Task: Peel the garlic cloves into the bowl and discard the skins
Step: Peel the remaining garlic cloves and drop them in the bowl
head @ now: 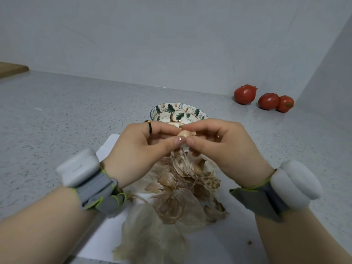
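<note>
Setting: a home kitchen.
Worktop: speckled grey counter (76,111) meeting plain grey walls (171,35) in a corner, beyond and to the right of the fingers.
Crockery: leaf-patterned bowl (178,111) just beyond the fingertips.
Produce: three tomatoes (245,94) in the corner, well beyond the right-hand fingers.
Board: wooden edge (13,69) far left of the fingers.
Food preparation: garlic skins (171,206) heaped on white paper (106,235), below the fingers; a clove (183,133) between the fingertips of both hands.
</note>
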{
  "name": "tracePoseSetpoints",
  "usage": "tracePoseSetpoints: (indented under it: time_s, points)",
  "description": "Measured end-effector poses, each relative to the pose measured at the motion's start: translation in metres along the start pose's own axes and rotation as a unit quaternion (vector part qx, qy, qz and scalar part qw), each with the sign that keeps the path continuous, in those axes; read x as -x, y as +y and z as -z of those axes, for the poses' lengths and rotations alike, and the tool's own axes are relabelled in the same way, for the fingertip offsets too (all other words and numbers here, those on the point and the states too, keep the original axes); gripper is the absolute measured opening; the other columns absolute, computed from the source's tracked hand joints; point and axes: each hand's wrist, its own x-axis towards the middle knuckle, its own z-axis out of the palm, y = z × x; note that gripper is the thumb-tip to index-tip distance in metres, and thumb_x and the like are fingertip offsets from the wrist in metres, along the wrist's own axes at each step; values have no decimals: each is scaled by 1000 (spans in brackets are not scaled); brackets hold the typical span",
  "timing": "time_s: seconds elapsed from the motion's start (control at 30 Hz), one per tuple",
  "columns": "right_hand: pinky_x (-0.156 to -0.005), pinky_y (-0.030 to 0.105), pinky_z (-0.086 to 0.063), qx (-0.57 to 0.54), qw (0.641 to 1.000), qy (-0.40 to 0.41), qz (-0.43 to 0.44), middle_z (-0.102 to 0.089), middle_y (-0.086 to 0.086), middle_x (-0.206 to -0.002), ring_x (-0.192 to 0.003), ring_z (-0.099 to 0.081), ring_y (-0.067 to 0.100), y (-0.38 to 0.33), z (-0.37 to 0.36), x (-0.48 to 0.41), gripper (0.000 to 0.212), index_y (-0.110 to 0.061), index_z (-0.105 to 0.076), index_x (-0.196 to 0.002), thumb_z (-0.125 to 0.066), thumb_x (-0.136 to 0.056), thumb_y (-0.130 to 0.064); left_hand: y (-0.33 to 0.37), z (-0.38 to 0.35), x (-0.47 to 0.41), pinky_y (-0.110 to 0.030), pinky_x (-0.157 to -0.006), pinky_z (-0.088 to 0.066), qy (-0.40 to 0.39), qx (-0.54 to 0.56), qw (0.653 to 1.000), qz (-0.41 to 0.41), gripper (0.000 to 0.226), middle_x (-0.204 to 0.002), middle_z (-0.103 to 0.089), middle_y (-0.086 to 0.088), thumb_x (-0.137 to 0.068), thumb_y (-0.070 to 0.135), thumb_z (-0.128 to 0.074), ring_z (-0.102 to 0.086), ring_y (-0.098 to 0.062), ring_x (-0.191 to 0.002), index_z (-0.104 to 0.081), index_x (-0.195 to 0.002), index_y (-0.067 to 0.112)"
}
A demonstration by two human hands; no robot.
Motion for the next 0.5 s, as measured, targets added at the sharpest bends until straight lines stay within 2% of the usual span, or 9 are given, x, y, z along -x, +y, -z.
tracePoseSetpoints:
  time_s: [0.1,0.2,0.27,0.37,0.43,0.5]
  points:
    - [-60,20,-53,-55,998,-4,-8,-64,3,-68,-58,-60,8,1,-2,0,25,-20,-62,-87,-65,-72,0,1,1,-1,-9,-56,-49,14,21,999,-24,9,-55,-68,13,-53,24,-64,-63,2,-55,-69,-60,25]
    - [-51,18,-52,-129,990,13,-64,-65,-1,-57,-51,-61,8,3,-4,0,15,-9,-57,-83,-64,-72,0,-2,3,-1,-8,-60,-49,32,6,998,-60,9,-60,-69,17,-54,25,-76,-63,3,-59,-70,-60,29]
    - [-46,17,-50,-156,984,-3,-89,-63,0,-51,-46,-59,7,4,-6,0,4,-4,-57,-76,-60,-76,-1,-5,6,-2,-7,-63,-48,53,-53,993,-92,16,-65,-68,22,-54,31,-80,-63,5,-63,-67,-63,35]
    - [-48,16,-50,-184,978,-30,-95,-64,-1,-54,-49,-59,6,3,-9,1,8,-3,-61,-71,-58,-75,-9,-8,9,-3,-5,-70,-44,79,-155,974,-144,15,-69,-64,24,-56,40,-71,-59,9,-72,-59,-65,38]
    - [-48,17,-51,-165,983,-17,-84,-63,-1,-55,-48,-58,7,3,-11,1,8,-2,-62,-76,-60,-75,-10,-9,9,-2,-1,-72,-37,69,-244,948,-190,10,-68,-57,22,-64,38,-63,-53,14,-76,-53,-67,35]
    - [-47,17,-50,-150,986,2,-78,-61,0,-50,-44,-57,7,6,-12,1,6,-1,-60,-77,-60,-78,-7,-9,6,-2,0,-71,-35,44,-284,934,-212,11,-75,-53,23,-67,36,-60,-51,14,-77,-54,-75,31]
